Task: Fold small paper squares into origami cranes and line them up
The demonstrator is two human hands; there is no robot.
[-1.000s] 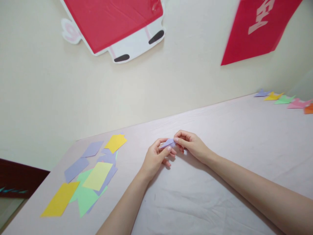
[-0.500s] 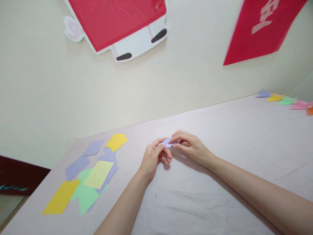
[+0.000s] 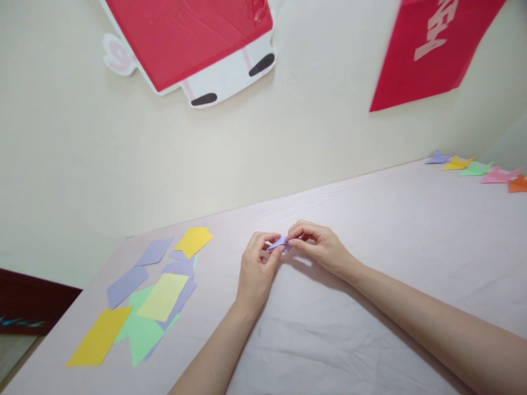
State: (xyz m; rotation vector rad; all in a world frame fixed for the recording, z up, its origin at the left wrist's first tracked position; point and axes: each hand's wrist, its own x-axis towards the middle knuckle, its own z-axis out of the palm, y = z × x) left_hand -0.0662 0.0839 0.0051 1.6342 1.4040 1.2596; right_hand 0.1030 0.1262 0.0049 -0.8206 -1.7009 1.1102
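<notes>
Between my two hands is a small folded piece of purple paper (image 3: 279,242), held just above the pale cloth near the middle of the view. My left hand (image 3: 260,258) pinches its left end between thumb and fingers. At the other end, the thumb and fingertips of my right hand (image 3: 315,241) close on the paper. The fingers cover part of it, so its full folded shape is hidden.
Loose sheets lie on the left of the cloth-covered table (image 3: 329,329), among them a yellow sheet (image 3: 99,337), a green sheet (image 3: 144,334) and a purple sheet (image 3: 127,285). Several folded paper pieces (image 3: 475,168) line the far right. Behind stands a wall (image 3: 206,164) with red decorations (image 3: 193,38).
My left hand has turned, and its thumb and fingers now pinch the paper's left end. The purple paper has tilted from a flatter pose. The view has shifted slightly.
</notes>
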